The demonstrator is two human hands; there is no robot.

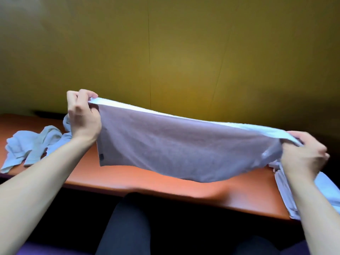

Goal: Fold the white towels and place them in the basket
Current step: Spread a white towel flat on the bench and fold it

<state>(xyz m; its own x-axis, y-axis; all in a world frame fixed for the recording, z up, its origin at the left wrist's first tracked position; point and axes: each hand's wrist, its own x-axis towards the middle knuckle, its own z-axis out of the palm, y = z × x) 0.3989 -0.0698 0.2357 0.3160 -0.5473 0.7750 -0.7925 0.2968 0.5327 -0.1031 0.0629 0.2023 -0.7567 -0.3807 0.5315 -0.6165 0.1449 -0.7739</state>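
I see a white towel point(184, 146) stretched in the air above an orange table point(147, 183), its lower edge hanging close to the tabletop. My left hand point(82, 115) pinches the towel's upper left corner, and my right hand point(303, 155) grips the upper right corner, fingers curled around bunched cloth. The towel looks doubled over along its top edge, so I judge the fold is under way. Crumpled towels point(31, 146) wait on the table to the left; flatter white cloth point(287, 190) lies by the right edge. No basket is visible. Next, I would bring the two held ends together evenly.
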